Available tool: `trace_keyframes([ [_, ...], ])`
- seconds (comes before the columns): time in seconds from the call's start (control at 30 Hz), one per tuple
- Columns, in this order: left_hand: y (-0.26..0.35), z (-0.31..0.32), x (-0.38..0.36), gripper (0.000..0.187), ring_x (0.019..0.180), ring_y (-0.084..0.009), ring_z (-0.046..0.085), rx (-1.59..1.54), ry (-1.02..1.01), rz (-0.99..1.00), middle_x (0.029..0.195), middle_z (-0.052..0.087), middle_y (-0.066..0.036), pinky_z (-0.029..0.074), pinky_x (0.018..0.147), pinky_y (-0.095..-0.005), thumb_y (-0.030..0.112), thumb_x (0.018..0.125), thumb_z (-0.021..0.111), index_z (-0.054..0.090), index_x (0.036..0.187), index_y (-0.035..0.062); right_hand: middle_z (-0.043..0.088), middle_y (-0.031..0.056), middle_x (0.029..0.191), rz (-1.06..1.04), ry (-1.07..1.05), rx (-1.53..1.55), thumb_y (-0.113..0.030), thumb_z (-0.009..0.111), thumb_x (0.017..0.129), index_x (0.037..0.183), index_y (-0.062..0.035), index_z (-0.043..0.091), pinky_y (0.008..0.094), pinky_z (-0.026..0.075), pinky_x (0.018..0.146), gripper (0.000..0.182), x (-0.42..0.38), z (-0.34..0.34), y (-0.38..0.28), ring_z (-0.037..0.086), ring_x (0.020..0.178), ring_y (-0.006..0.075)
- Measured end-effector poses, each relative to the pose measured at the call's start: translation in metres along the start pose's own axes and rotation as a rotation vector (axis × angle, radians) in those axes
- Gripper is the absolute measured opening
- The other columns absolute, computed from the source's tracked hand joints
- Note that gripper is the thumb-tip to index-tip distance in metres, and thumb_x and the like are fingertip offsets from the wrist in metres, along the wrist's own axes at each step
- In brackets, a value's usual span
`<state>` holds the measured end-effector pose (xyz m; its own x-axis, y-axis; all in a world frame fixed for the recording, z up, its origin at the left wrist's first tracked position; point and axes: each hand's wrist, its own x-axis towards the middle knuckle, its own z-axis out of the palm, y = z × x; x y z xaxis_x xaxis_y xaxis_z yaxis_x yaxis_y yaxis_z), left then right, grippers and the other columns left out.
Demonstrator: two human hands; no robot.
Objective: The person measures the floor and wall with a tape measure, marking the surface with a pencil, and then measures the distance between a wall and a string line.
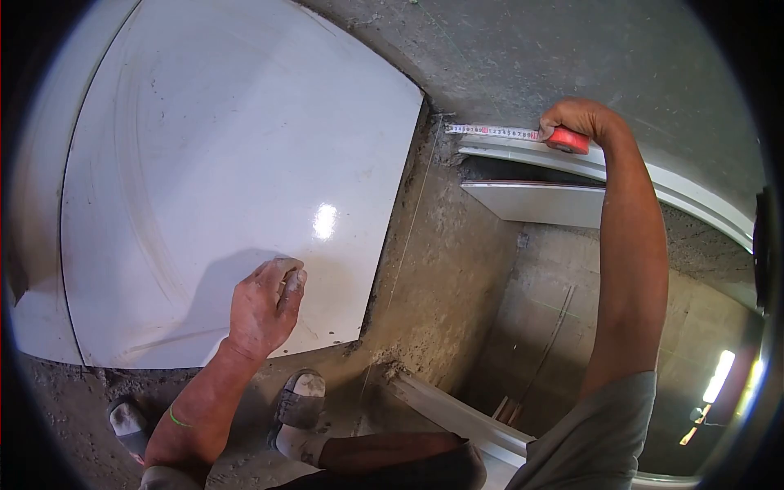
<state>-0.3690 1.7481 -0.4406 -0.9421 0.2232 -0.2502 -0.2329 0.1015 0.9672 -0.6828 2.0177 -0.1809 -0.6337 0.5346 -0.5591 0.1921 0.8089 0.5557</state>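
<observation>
My right hand grips a red tape measure near the grey wall. Its blade runs out to the left, alongside the end of a white frame strip. The blade's tip is close to the far right corner of a large glossy white tile. Over the near part of that tile is my left hand, its fingers curled together and its shadow falling on the surface. Whatever those fingers may hold is hidden or too small to make out.
Left of a dark joint lies another white tile. A white panel stands below the frame strip, beside an opening with a rough concrete surface. A white sill crosses near my leg. My sandalled foot rests on dusty ground.
</observation>
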Motion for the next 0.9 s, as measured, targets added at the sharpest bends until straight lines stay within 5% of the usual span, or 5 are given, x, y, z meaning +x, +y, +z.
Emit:
trace_keyframes([
  [0.2, -0.002, 0.001, -0.001, 0.013, 0.075, -0.0344, 0.064, 0.016, 0.009, 0.020, 0.087, 0.065, -0.016, 0.051, 0.067, -0.0398, 0.010, 0.089, 0.059, 0.060, 0.097, 0.0006, 0.066, 0.0108, 0.071, 0.005, 0.000, 0.090, -0.023, 0.062, 0.058, 0.080, -0.0031, 0.071, 0.0321, 0.047, 0.060, 0.031, 0.003, -0.002, 0.002, 0.058, 0.062, 0.0180],
  [0.27, -0.005, 0.004, -0.001, 0.013, 0.063, -0.0262, 0.060, 0.011, 0.053, 0.085, 0.080, 0.062, -0.014, 0.049, 0.062, -0.0352, 0.011, 0.091, 0.057, 0.059, 0.099, 0.0004, 0.065, 0.0112, 0.071, 0.001, -0.008, 0.096, -0.023, 0.062, 0.059, 0.079, -0.0026, 0.070, 0.0322, 0.046, 0.058, 0.030, 0.004, -0.003, 0.001, 0.058, 0.060, 0.0182],
  [0.6, -0.002, 0.001, 0.000, 0.013, 0.068, -0.0285, 0.061, -0.004, 0.047, 0.072, 0.083, 0.062, -0.014, 0.050, 0.064, -0.0358, 0.011, 0.091, 0.057, 0.059, 0.099, 0.0006, 0.065, 0.0122, 0.071, -0.041, -0.054, 0.119, -0.023, 0.062, 0.060, 0.077, -0.0021, 0.069, 0.0324, 0.045, 0.051, 0.028, 0.010, -0.006, -0.002, 0.056, 0.054, 0.0187],
  [0.9, -0.002, 0.001, -0.001, 0.014, 0.070, -0.0304, 0.062, -0.016, 0.017, 0.018, 0.085, 0.063, -0.015, 0.050, 0.066, -0.0371, 0.011, 0.091, 0.057, 0.059, 0.099, 0.0005, 0.065, 0.0104, 0.072, 0.008, -0.085, 0.144, -0.022, 0.065, 0.059, 0.076, -0.0033, 0.069, 0.0311, 0.046, 0.057, 0.026, 0.012, -0.008, -0.001, 0.057, 0.061, 0.0184],
])
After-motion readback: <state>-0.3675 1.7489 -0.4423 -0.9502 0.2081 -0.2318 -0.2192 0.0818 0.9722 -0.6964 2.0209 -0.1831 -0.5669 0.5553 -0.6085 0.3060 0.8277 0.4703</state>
